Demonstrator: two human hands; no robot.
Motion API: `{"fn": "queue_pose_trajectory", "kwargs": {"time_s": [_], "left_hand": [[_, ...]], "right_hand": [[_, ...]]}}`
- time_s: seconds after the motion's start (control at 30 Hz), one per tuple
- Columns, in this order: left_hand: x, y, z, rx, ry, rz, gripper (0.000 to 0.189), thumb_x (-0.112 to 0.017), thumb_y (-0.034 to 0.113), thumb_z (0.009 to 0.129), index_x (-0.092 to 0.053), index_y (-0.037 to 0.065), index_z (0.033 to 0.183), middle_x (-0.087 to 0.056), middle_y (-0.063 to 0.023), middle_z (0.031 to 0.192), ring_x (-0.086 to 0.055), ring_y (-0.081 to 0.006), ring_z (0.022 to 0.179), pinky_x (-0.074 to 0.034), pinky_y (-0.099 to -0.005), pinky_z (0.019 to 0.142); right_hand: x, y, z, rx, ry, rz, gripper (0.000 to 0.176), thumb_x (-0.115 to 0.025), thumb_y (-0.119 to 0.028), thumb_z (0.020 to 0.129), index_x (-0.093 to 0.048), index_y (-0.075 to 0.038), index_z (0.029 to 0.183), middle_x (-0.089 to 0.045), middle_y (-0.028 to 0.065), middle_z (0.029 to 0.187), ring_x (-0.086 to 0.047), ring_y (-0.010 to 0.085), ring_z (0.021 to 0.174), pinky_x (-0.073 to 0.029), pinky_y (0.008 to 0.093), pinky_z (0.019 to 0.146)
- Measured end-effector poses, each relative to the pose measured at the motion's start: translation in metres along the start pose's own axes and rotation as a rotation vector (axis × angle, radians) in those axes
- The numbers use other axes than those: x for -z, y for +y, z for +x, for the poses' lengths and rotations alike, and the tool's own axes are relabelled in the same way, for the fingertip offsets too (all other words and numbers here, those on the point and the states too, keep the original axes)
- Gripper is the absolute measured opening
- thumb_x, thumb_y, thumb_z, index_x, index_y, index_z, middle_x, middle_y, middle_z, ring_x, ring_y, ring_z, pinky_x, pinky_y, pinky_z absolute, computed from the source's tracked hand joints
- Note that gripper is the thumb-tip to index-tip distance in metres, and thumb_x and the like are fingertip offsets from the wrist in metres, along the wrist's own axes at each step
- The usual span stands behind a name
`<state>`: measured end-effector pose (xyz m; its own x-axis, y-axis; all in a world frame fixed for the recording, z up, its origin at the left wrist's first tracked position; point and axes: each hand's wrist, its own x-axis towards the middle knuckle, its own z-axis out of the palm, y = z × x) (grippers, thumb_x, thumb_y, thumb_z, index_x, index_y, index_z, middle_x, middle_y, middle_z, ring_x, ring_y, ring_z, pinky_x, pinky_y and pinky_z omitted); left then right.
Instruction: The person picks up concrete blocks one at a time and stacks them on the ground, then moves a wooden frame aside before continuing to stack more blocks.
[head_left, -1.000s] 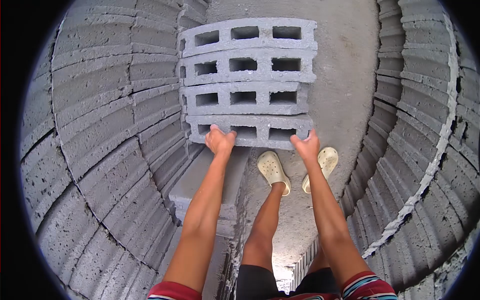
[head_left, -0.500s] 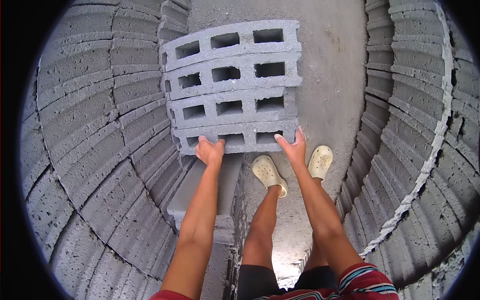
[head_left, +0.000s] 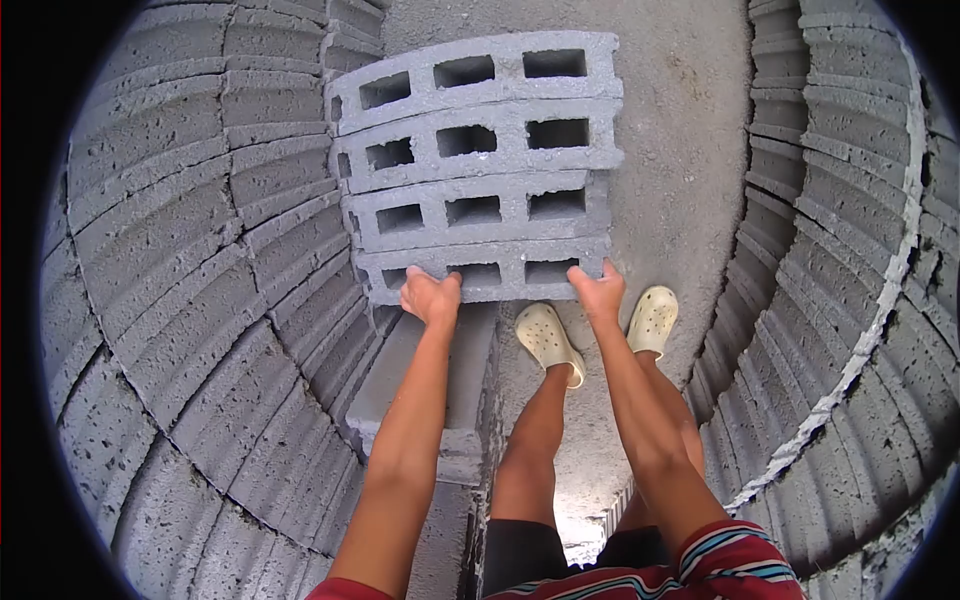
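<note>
Left hand (head_left: 431,297): fingers clamped over the near-left edge of the hollow block (head_left: 512,289), centre frame.
Right hand (head_left: 598,291): gripping that block's near-right corner.
Hollow block: nearest of the four-block stack (head_left: 505,160), upper centre.
Clogs (head_left: 545,340): just below, on the concrete floor (head_left: 680,150).
Block walls (head_left: 200,250): both sides.

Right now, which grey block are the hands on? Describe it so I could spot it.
Between the tall block walls, four hollow blocks sit side by side. It is the nearest block, by the cream clogs: the only one with the left hand and right hand on it.
</note>
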<state>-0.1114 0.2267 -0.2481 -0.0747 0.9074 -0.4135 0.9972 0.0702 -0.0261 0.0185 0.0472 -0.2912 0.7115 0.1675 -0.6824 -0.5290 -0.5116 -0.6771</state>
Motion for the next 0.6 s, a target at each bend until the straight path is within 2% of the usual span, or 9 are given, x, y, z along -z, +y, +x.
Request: {"fn": "queue_pose_trajectory", "kwargs": {"time_s": [0.03, 0.07, 0.13, 0.23, 0.27, 0.37, 0.47, 0.57, 0.6], "left_hand": [[-0.002, 0.004, 0.001, 0.004, 0.024, -0.001, 0.04, -0.073, 0.021, 0.054, -0.048, 0.001, 0.078, -0.056, -0.0159, 0.08, -0.05, -0.0337, 0.088, -0.032, -0.04, 0.088], [-0.003, 0.006, 0.001, 0.045, 0.014, 0.026, 0.045, -0.074, 0.022, 0.056, -0.05, 0.0, 0.087, -0.057, -0.0179, 0.091, -0.048, -0.033, 0.098, -0.028, -0.04, 0.093], [0.006, 0.009, 0.008, 0.077, -0.141, 0.044, 0.054, -0.073, 0.027, 0.058, -0.049, -0.001, 0.097, -0.056, -0.0192, 0.1, -0.045, -0.0326, 0.106, -0.026, -0.0399, 0.096], [0.035, 0.015, -0.004, 0.074, -0.234, 0.048, 0.068, -0.069, 0.039, 0.063, -0.047, -0.001, 0.113, -0.052, -0.0193, 0.113, -0.041, -0.0324, 0.114, -0.024, -0.0381, 0.098], [0.043, 0.014, -0.01, 0.057, -0.243, 0.016, 0.071, -0.065, 0.044, 0.065, -0.045, 0.0, 0.117, -0.052, -0.0168, 0.115, -0.044, -0.0322, 0.112, -0.027, -0.0366, 0.097], [0.063, -0.004, -0.033, -0.004, -0.251, -0.255, 0.069, -0.065, 0.045, 0.065, -0.047, 0.001, 0.115, -0.052, -0.0162, 0.116, -0.046, -0.0323, 0.109, -0.031, -0.037, 0.095], [0.111, -0.007, -0.079, 0.038, -0.272, -0.49, 0.06, -0.066, 0.035, 0.07, -0.047, -0.003, 0.112, -0.054, -0.0164, 0.11, -0.051, -0.0251, 0.103, -0.037, -0.0325, 0.089], [0.144, -0.036, -0.135, 0.057, -0.255, -0.688, 0.048, -0.063, 0.031, 0.075, -0.05, -0.002, 0.108, -0.056, -0.0099, 0.104, -0.05, -0.0177, 0.097, -0.037, -0.0291, 0.086], [0.161, -0.044, -0.16, 0.127, -0.256, -0.762, 0.047, -0.063, 0.032, 0.075, -0.05, -0.001, 0.107, -0.055, -0.0097, 0.104, -0.049, -0.017, 0.097, -0.036, -0.0282, 0.086]], "right_hand": [[-0.001, 0.001, 0.005, 0.016, -0.008, -0.011, 0.037, -0.066, -0.017, 0.059, -0.061, 0.001, 0.09, -0.064, 0.0086, 0.078, -0.058, 0.0144, 0.069, -0.046, 0.0293, 0.065], [-0.003, 0.002, 0.01, 0.045, -0.004, 0.015, 0.038, -0.068, -0.019, 0.059, -0.06, 0.002, 0.09, -0.064, 0.0091, 0.079, -0.058, 0.0151, 0.07, -0.046, 0.0295, 0.066], [-0.005, 0.011, 0.011, 0.079, -0.009, 0.058, 0.04, -0.071, -0.022, 0.06, -0.06, 0.002, 0.09, -0.064, 0.0101, 0.081, -0.058, 0.0165, 0.071, -0.046, 0.03, 0.067], [0.012, -0.001, 0.008, 0.112, -0.171, -0.051, 0.05, -0.075, -0.031, 0.059, -0.059, 0.002, 0.093, -0.063, 0.0114, 0.084, -0.059, 0.0185, 0.074, -0.046, 0.03, 0.069], [0.02, -0.007, 0.008, 0.064, -0.282, -0.072, 0.064, -0.074, -0.044, 0.06, -0.057, 0.003, 0.1, -0.058, 0.0176, 0.102, -0.055, 0.0237, 0.094, -0.042, 0.0327, 0.082], [0.021, 0.006, -0.002, 0.213, -0.021, -0.517, 0.072, -0.068, -0.05, 0.063, -0.054, 0.003, 0.108, -0.044, 0.0229, 0.122, -0.042, 0.0297, 0.114, -0.032, 0.0356, 0.095], [0.039, -0.019, -0.038, -0.03, -0.127, -0.601, 0.073, -0.063, -0.053, 0.067, -0.051, 0.004, 0.112, -0.031, 0.0243, 0.131, -0.03, 0.034, 0.122, -0.023, 0.0376, 0.101], [0.072, 0.001, -0.061, -0.021, -0.274, -0.376, 0.071, -0.069, -0.042, 0.067, -0.048, 0.009, 0.113, -0.056, 0.0204, 0.107, -0.053, 0.0256, 0.102, -0.037, 0.031, 0.089], [0.089, -0.01, -0.074, -0.039, -0.284, -0.392, 0.06, -0.068, -0.035, 0.07, -0.052, 0.008, 0.108, -0.058, 0.0169, 0.103, -0.054, 0.0225, 0.097, -0.039, 0.0291, 0.086]]}}
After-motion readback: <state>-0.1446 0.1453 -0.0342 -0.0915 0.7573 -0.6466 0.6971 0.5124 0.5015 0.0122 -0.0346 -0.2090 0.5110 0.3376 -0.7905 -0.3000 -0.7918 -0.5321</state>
